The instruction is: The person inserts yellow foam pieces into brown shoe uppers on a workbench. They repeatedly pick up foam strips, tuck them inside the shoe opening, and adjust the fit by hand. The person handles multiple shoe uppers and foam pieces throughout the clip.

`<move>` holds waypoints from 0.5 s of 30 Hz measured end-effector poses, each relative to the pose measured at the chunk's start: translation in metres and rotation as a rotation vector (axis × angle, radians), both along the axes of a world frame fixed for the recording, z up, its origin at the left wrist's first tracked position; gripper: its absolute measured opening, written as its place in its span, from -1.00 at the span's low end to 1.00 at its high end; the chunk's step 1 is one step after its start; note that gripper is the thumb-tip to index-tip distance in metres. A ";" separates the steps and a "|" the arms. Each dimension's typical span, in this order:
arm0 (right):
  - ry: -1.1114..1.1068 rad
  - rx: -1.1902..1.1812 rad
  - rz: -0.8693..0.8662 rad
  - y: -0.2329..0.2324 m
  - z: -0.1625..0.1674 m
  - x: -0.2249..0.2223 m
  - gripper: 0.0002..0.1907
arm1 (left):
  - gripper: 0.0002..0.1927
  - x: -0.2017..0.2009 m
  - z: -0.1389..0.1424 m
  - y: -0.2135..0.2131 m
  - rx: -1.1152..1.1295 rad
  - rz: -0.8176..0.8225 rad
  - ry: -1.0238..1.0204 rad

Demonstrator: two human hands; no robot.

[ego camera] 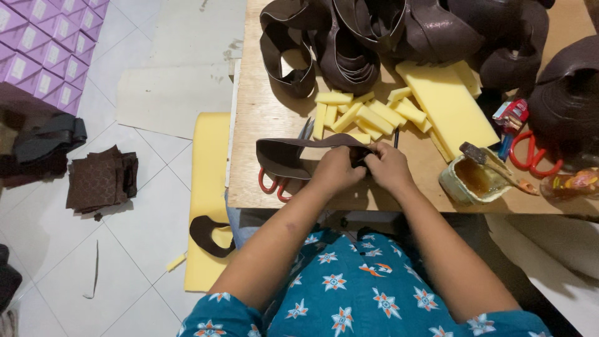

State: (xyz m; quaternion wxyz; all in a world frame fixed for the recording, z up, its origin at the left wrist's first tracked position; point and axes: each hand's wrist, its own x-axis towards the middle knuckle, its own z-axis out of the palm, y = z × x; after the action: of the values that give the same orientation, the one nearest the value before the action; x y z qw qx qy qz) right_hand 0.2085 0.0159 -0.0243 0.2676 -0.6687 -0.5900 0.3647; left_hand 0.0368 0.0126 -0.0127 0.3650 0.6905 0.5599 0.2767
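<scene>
At the near edge of the wooden plywood worktable (262,100), the left hand (334,170) and the right hand (388,166) are both closing tightly on one end of a curved dark brown leather strip (284,156), pinching a fold between fingertips. The strip is lying flat leftward, partly covering red-handled scissors (274,184). Cut yellow foam blocks (368,115) are sitting just behind. In my judgement, even thumb pressure along the fold, edges aligned, is giving the cleanest result; the open glue tin (465,181) is standing near.
</scene>
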 end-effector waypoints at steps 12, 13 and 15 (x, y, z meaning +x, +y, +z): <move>-0.214 0.186 0.103 0.009 0.013 -0.008 -0.68 | -0.81 0.009 0.005 -0.009 -0.028 0.100 0.015; -0.237 0.184 0.094 0.010 0.010 -0.009 -0.69 | -0.81 0.008 0.004 -0.009 -0.033 0.088 0.015; -0.284 0.178 0.076 0.011 0.002 -0.011 -0.72 | -0.80 0.006 0.003 -0.009 -0.030 0.077 0.018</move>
State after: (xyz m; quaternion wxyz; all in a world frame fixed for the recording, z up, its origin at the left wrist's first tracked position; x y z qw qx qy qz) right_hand 0.1975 0.0265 -0.0221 0.2259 -0.6644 -0.6767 0.2227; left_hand 0.0430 0.0036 -0.0093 0.3595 0.6654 0.5932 0.2759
